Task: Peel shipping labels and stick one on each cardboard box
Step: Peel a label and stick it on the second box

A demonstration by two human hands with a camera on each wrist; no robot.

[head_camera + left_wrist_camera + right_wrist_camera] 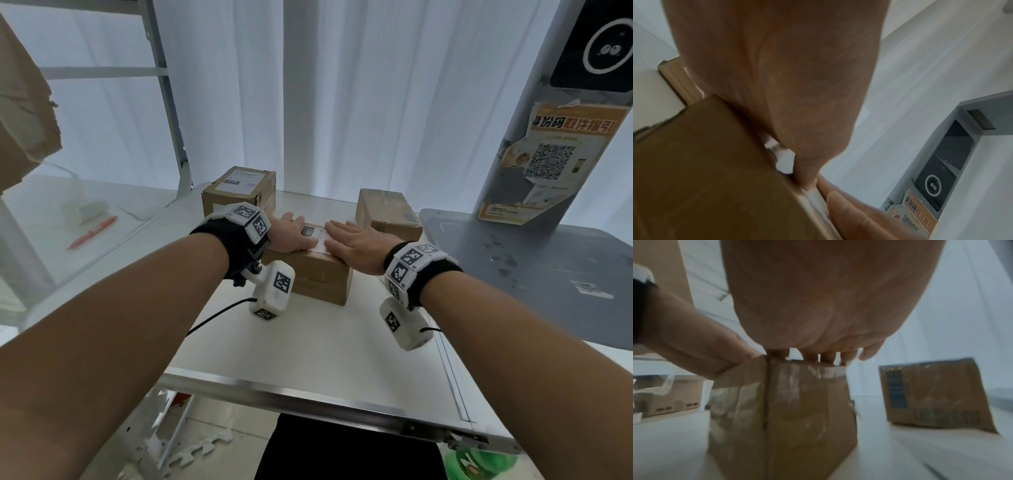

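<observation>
A brown cardboard box [318, 274] stands in the middle of the white table, with a white shipping label [317, 236] lying on its top. My left hand [291, 234] lies flat on the label's left part and my right hand [349, 245] flat on its right part, fingers straight. The right wrist view shows this box [787, 402] from the side, with my right hand [818, 305] pressing on its top edge. The left wrist view shows my left palm [787, 81] on the box [705, 170]. A box at the back left [239, 192] bears a label [241, 180]. Another box [387, 214] stands at the back right.
An orange pen [92, 231] and a white roll [90, 209] lie on the left shelf. A grey base plate [548, 281] with a post bearing an orange poster [555, 161] stands at the right. The table's metal front edge [308, 397] runs near me.
</observation>
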